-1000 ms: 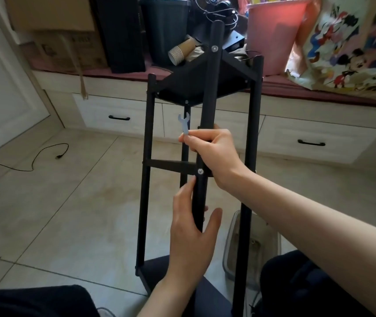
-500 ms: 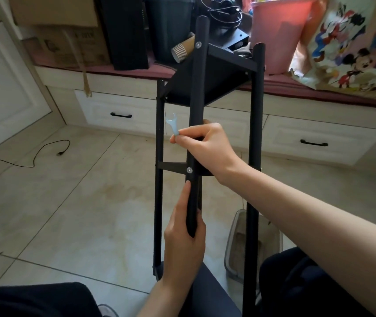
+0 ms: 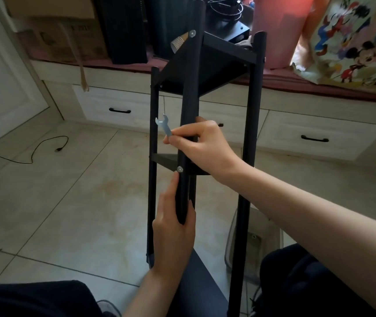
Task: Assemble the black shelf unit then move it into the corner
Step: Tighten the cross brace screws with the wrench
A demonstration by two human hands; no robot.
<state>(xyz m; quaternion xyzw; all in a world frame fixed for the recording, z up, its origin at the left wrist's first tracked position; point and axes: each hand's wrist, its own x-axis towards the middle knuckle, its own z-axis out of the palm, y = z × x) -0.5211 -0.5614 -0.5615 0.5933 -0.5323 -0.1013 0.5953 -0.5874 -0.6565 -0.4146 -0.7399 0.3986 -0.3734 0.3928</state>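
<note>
The black shelf unit (image 3: 249, 138) stands in front of me on the tiled floor, with round black posts and black shelf panels between them. My left hand (image 3: 174, 234) wraps the lower end of the near post (image 3: 189, 99), just below a silver bolt (image 3: 179, 168) at the middle panel. My right hand (image 3: 201, 145) grips the same post above that bolt and also pinches a small silver wrench (image 3: 164, 125) that sticks up to the left. A second bolt (image 3: 192, 33) shows near the post's top.
A window bench with white drawers (image 3: 315, 138) runs along the back, loaded with cardboard boxes (image 3: 61, 40), black cases, a pink bin (image 3: 278, 26) and a cartoon-print bag (image 3: 351, 42). A black cable (image 3: 36, 152) lies on the floor at left. A clear plastic box (image 3: 255, 239) sits by my knees.
The shelf unit has turned and shifted slightly, so the near post now stands further left against the frame. My left hand closed tighter round the post's lower end.
</note>
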